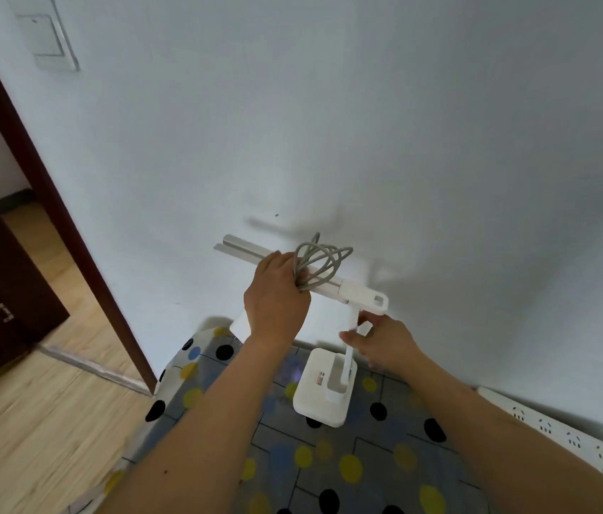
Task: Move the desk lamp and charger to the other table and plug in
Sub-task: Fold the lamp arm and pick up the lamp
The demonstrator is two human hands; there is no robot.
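The desk lamp point(324, 387) is at the dotted surface point(329, 473) by the wall. The left hand point(277, 294) grips its head bar together with the coiled cable point(303, 280), likely to keep the cord from trailing. The right hand point(381, 341) pinches the stem to steady it.

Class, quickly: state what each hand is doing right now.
Left hand: grips the coiled grey cable and the head of the white plastic desk lamp.
Right hand: pinches the lamp's upright stem.
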